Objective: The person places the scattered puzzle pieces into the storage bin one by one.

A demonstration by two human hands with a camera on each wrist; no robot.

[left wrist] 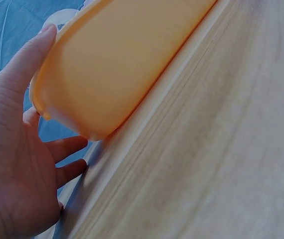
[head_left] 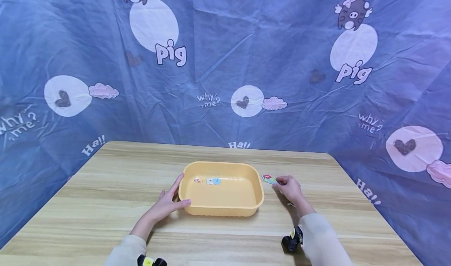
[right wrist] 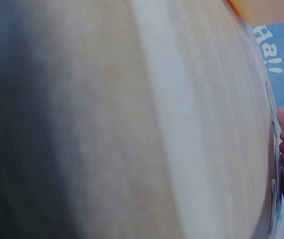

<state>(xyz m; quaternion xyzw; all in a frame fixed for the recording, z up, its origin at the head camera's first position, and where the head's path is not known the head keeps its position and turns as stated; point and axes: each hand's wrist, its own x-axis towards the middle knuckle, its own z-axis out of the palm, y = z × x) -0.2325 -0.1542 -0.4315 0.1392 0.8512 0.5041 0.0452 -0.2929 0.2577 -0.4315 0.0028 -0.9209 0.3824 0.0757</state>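
A yellow plastic basin (head_left: 222,212) stands on the table, with a white-and-blue flat piece (head_left: 213,181) and a small red-and-white piece (head_left: 197,180) inside. My left hand (head_left: 168,200) holds the basin's left end, thumb over the front rim and fingers along the side. In the left wrist view, some lower fingers of that hand (left wrist: 22,169) spread below the rim. To the basin's right, the fingertips of my right hand (head_left: 289,188) meet thin colourful pieces (head_left: 269,179) in red, green and blue. Whether they pinch one is unclear.
The wooden table (head_left: 225,242) runs back to a blue printed curtain (head_left: 218,74) hanging behind and at both sides. Black wrist cameras are strapped near the left sleeve (head_left: 125,251) and the right sleeve (head_left: 322,238). Something small and pale (head_left: 291,204) lies beneath the right wrist.
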